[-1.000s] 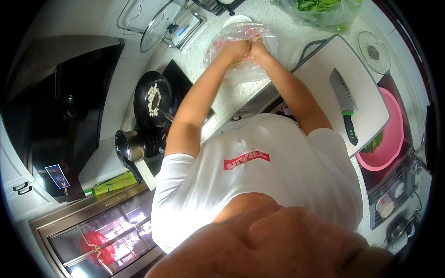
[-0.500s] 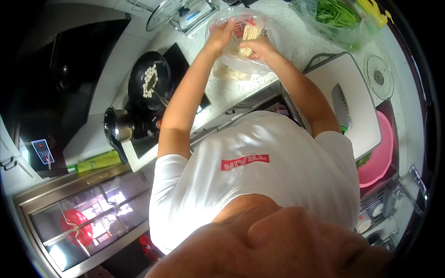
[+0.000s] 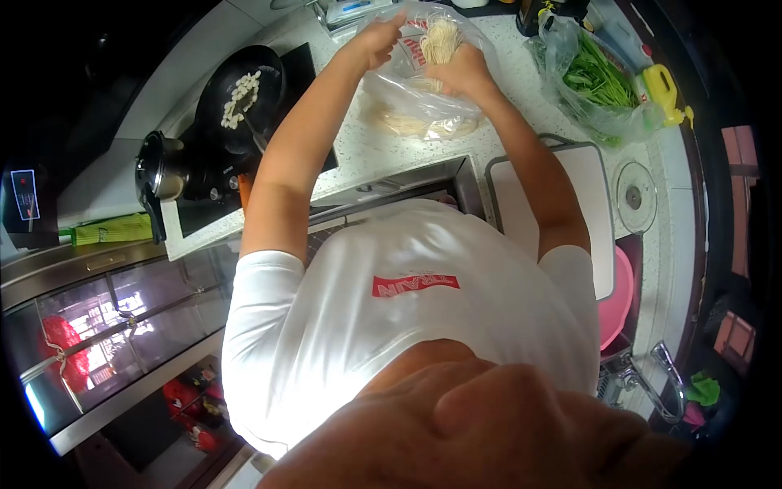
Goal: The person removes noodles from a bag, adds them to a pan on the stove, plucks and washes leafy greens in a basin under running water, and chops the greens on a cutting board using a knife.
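My right hand (image 3: pixel 464 72) is closed around a bundle of pale, thin noodles (image 3: pixel 441 41), held upright over the clear plastic bag (image 3: pixel 411 91). To its left, my left hand (image 3: pixel 379 42) pinches the left side of the bag near its opening. The bag has red print and lies on the speckled counter (image 3: pixel 358 151). More pale noodles (image 3: pixel 423 125) show through the plastic at its near end.
At left, a black pan (image 3: pixel 213 102) with white pieces sits on the stove beside a steel pot (image 3: pixel 167 169). At right are bagged greens (image 3: pixel 599 73), a yellow bottle (image 3: pixel 664 91), a white cutting board (image 3: pixel 601 212), a glass lid (image 3: pixel 634 197) and a pink basin (image 3: pixel 617 301).
My hands have moved apart. The noodle bundle has come up out of the bag in my right hand. The view has turned, shifting the stove left and bringing more of the right side into sight.
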Demonstrator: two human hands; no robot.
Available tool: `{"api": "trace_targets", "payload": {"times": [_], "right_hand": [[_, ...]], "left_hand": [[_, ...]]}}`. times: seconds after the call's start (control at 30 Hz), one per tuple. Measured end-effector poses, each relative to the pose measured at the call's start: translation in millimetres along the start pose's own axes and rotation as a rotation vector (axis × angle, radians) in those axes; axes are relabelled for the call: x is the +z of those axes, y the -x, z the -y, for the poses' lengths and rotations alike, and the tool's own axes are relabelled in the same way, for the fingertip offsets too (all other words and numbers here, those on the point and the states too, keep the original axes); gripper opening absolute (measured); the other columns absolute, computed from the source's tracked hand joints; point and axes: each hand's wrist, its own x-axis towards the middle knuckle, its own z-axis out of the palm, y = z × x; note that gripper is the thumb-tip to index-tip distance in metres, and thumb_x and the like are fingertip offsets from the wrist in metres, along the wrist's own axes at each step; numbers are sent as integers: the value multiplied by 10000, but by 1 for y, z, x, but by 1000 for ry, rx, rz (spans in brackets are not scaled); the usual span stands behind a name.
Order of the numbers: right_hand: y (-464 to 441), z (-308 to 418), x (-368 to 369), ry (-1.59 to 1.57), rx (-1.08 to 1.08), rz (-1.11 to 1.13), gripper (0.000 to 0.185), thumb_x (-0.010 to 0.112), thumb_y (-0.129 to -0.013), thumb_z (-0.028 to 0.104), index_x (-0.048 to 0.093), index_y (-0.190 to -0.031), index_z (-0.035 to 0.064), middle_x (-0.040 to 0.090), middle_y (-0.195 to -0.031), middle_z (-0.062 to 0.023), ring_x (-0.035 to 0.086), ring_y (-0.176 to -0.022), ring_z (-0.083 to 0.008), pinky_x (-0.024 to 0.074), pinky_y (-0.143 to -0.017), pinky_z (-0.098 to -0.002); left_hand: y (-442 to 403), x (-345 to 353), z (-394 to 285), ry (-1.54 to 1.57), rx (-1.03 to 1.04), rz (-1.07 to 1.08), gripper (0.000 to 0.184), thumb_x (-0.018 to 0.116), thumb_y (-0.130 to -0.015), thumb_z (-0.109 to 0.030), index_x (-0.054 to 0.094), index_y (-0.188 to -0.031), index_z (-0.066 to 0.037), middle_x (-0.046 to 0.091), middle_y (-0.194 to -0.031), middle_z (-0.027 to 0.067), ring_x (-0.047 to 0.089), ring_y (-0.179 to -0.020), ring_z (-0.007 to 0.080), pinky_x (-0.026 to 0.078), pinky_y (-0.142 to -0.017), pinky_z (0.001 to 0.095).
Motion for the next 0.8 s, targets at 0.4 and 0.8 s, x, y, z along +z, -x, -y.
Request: {"api": "trace_targets", "payload": {"times": [0.4,0.8], "right_hand": [[-22,34,-53,-247,-226,236,254,730,-699,145,637,-885,-1,656,-780,-61,629,-631,-126,486,-443,-222],[-64,236,20,61,-455,649,276,667,-730,179,626,-960,31,643,-800,-87,616,-617,-161,506,-485,-254]], "left_hand": [[113,-21,-12,376,242,278,632,395,-952,-417,357,-1288,117,404,-1330,217,388,-1255,265,296,-1069,345],[275,-195,91,384,469,139,528,397,-965,-339,416,-1272,90,423,-1336,214,407,-1259,274,332,-1049,343]]}}
